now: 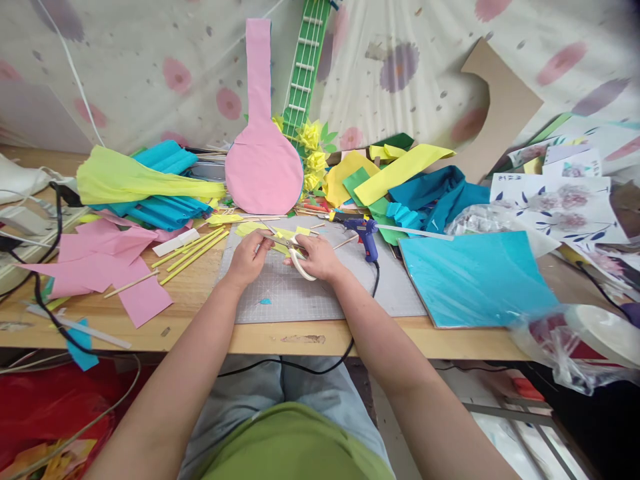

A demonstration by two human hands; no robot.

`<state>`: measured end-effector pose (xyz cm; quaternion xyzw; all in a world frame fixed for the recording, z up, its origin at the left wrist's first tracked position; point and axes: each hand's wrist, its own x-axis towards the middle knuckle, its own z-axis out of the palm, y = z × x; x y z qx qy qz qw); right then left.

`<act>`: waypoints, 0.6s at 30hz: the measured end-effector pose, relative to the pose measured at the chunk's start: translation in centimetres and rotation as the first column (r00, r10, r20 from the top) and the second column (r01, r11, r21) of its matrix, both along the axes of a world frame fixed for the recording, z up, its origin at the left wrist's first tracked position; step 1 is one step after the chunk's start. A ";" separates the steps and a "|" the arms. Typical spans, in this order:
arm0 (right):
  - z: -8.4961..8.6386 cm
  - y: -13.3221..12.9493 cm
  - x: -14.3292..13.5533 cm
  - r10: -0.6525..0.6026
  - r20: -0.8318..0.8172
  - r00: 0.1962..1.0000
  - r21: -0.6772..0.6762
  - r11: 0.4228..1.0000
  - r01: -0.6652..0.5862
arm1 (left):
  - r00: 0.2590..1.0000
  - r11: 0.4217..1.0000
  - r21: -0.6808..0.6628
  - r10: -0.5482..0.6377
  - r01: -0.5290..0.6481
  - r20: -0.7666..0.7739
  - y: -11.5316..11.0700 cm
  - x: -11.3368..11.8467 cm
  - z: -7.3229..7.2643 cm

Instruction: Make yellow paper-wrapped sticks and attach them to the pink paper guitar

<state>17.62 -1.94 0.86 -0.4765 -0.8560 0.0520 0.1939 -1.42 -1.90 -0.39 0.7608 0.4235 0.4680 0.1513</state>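
Both arms bare, reaching forward and angling inward from where I'm standing. Left arm (193, 367) runs up to the left hand (247, 260); its thumb (264, 251) and index finger bend together in a pinch aimed at the other hand. Right arm (400, 353) leads to the right hand (323, 259), fingers curled in a closed grip. Hands near each other, not touching.

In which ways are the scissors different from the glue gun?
The scissors have white handles; the glue gun has a blue body.
The scissors are in the right hand; no hand touches the glue gun.
The glue gun has a black cord; the scissors have none.
Both are handheld tools.
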 end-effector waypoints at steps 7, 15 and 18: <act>-0.2 0.0 -0.1 -0.040 -0.002 0.999 0.051 0.998 0.040 | 1.000 1.000 -0.009 0.021 -0.021 0.004 -0.1 0.0 0.3; -0.1 -0.3 -0.2 -0.147 0.044 0.988 0.017 0.989 0.146 | 1.000 0.999 0.011 0.031 -0.031 0.004 -0.2 0.1 0.5; -0.1 -0.2 -0.1 -0.148 0.011 0.989 -0.023 0.989 0.148 | 1.000 1.000 -0.001 0.023 -0.023 0.015 -0.1 0.2 0.4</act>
